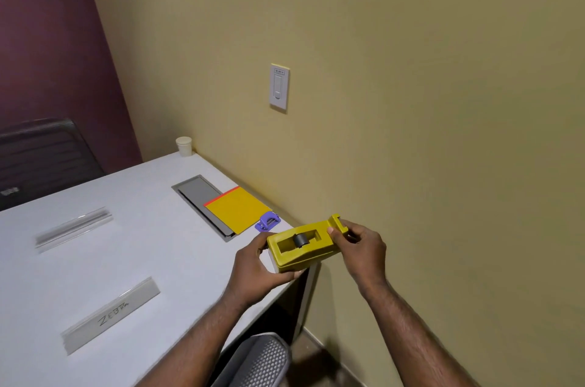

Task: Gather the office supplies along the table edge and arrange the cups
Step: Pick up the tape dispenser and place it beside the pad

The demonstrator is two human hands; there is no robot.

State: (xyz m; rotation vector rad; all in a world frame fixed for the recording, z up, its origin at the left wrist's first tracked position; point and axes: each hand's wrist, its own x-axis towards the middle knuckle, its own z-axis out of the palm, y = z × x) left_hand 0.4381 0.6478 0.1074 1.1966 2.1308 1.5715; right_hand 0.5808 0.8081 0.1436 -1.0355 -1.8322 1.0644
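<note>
Both hands out over the white table's point(95, 247) corner by the wall: left hand point(253, 269) curled round the near end of the yellow tape dispenser point(304, 244), right hand point(357, 244) pinching its cutter end — lifted off the table. Beyond, purple hole punch point(267, 221), yellow notepad point(237, 209), paper cup point(184, 146) along the wall edge — olive wall, light switch point(279, 86).

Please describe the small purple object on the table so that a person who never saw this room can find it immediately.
Start at the white table and follow its edge along the tan wall to the yellow notepad. The purple hole punch sits right at the near corner of that pad, just beyond the yellow tape dispenser held in both hands. It is the only purple thing there, and far smaller than its yellow neighbours.
</note>
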